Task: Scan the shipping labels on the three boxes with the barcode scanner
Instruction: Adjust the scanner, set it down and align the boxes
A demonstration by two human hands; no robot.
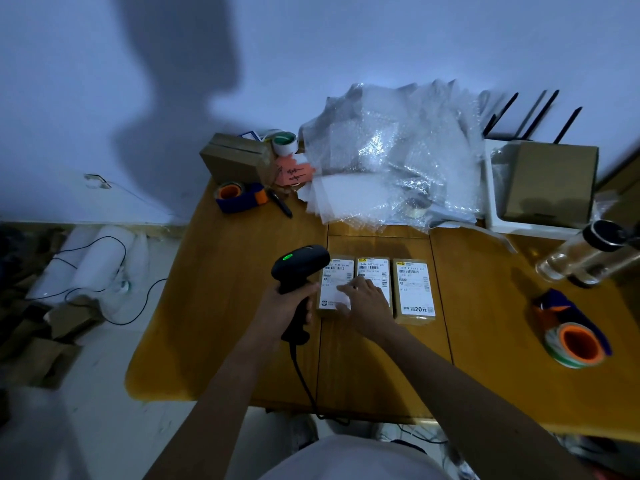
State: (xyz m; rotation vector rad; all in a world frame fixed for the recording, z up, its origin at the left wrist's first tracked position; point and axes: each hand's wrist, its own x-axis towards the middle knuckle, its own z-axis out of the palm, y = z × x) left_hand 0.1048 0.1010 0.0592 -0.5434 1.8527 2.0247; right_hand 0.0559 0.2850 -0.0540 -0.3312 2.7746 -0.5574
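Observation:
Three small brown boxes with white shipping labels lie side by side in the middle of the wooden table [221, 306]: left box [335, 275], middle box [373, 270], right box [414, 291]. My left hand [289, 306] grips the handle of a black corded barcode scanner [299, 266], whose head shows a green light and points at the left box's label. My right hand [365, 301] rests flat with fingers spread across the lower parts of the left and middle boxes.
Bubble wrap [391, 157] is piled at the back. Cardboard boxes sit at back left [235, 157] and back right [550, 181]. Tape dispensers lie at back left [239, 197] and front right [573, 336]. A clear bottle [585, 254] lies at the right.

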